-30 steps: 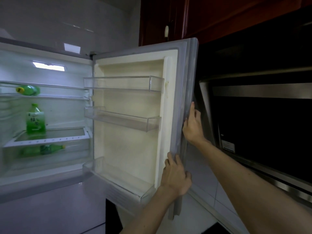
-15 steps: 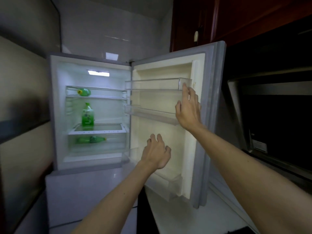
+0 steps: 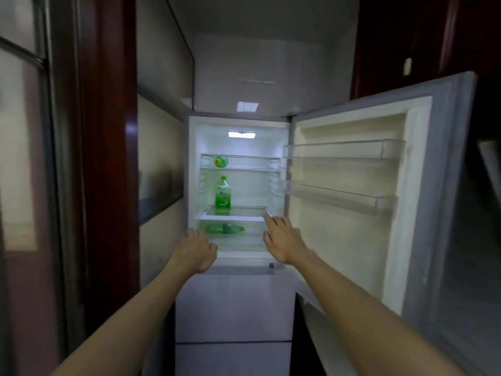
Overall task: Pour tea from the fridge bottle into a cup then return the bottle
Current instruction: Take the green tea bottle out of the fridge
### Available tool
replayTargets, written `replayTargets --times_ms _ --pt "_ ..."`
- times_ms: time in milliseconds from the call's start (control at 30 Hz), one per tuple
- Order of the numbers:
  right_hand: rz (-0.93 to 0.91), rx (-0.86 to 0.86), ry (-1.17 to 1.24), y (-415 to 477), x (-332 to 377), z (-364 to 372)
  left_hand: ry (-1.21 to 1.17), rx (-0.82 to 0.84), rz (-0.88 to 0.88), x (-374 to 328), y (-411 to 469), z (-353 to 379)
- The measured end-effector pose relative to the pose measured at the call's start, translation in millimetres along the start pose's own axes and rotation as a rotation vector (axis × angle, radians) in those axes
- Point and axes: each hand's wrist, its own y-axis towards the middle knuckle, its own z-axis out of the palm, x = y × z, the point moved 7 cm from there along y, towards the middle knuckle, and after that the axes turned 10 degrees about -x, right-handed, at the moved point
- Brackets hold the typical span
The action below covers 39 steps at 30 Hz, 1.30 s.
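The fridge [image 3: 191,169] stands open and lit. An upright green tea bottle [image 3: 223,195] rests on the middle glass shelf. A second green bottle [image 3: 220,161] lies on the top shelf, and a third one [image 3: 225,228] lies in the bottom drawer. My left hand [image 3: 195,251] hovers at the fridge's lower left edge, fingers loosely curled, holding nothing. My right hand [image 3: 283,238] reaches toward the shelf's right front corner with fingers spread and empty. No cup is in view.
The fridge door [image 3: 417,202] is swung wide to the right, its clear door shelves [image 3: 344,149] bare. A dark red wooden frame [image 3: 108,158] and tiled wall close in on the left. Lower fridge drawers [image 3: 233,308] sit below my hands.
Both hands have left the door and moved left toward the fridge interior. The view has turned left and pulled back, so the fridge now appears centred and farther off.
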Motion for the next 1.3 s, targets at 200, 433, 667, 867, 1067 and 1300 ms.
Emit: replayTargets --times_ms 200,433,667,867,1067,1300 --pt "0.053 0.189 0.015 -0.4 38.1 43.3 0.091 0.060 -0.009 56.4 -0.4 11.0" --pt "0.114 0.269 0.010 -2.5 53.0 65.5 0.105 0.069 0.058 79.7 7.3 25.4" --pt "0.170 0.301 -0.003 -10.2 53.2 87.8 0.083 0.057 0.142 78.0 16.3 39.1" --pt "0.199 0.316 -0.034 -1.8 39.0 109.4 0.057 0.072 0.170 79.0 31.0 66.9" --pt "0.191 0.327 -0.041 20.3 34.1 129.4 0.055 0.093 0.171 81.0 53.8 87.5" --pt "0.157 0.306 -0.051 63.7 14.8 150.0 0.054 0.056 0.156 73.3 98.5 103.9"
